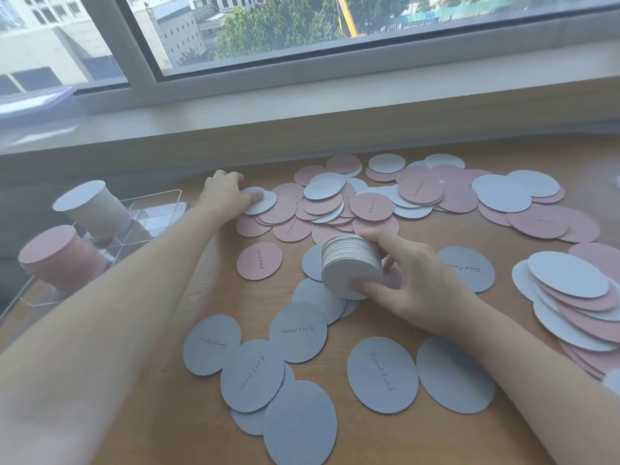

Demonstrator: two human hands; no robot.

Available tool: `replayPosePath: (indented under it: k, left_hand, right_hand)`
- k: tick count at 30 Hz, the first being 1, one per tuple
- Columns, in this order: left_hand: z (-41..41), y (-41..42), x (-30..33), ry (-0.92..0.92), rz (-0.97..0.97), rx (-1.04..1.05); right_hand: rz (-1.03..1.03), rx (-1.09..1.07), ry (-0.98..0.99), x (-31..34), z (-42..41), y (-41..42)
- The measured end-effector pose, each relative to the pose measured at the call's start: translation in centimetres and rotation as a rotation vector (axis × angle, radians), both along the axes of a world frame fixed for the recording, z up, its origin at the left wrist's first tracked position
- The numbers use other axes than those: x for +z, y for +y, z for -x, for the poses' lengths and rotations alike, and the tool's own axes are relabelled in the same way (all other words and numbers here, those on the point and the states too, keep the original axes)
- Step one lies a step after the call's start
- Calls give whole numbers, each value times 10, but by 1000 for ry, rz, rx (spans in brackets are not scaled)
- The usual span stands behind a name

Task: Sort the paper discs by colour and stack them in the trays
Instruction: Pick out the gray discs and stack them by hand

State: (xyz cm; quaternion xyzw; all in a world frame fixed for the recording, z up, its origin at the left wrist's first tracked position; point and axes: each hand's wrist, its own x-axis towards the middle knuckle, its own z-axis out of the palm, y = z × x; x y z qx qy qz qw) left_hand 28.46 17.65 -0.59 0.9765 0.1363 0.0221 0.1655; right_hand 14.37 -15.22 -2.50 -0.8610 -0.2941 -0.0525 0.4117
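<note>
The right hand (412, 280) grips a thick stack (350, 263) of pale discs at the middle of the desk (167, 380), thumb under its near face and fingers curled over its top edge; the stack is tipped on its side, its lower rim touching the grey discs (298, 330) lying loose below it. Left of and beyond the stack, the left hand (228, 196) reaches to the edge of the heap (352, 199) of mixed pink and pale discs, its fingers bent and its thumb pressing on a pale disc (260, 201) atop pink ones; whether it pinches that disc I cannot tell. A single pink disc (259, 261) lies flat just left of the stack, apart from the heap; several grey discs nearer than the stack bear the words "Good Luck". Right of the stack, a second overlapping spread (577, 307) of pale and pink discs runs to the frame's edge. Far left of the stack stands a clear tray (157, 203) with dividers; a tall pale pile (90, 209) and a pink pile (57, 260) stand in it, in separate compartments. Beyond the heap, a sill (302, 105) and window (335, 31) run along the desk.
</note>
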Motion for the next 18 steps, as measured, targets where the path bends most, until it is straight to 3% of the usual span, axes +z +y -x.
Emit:
replayPosePath:
  k: [7, 18]
  left_hand:
    - [2, 10, 8, 22, 219, 37]
    - [54, 9, 38, -398, 537, 48]
  right_hand:
    - [6, 0, -1, -1, 0, 0]
    - [5, 19, -28, 0, 2, -1]
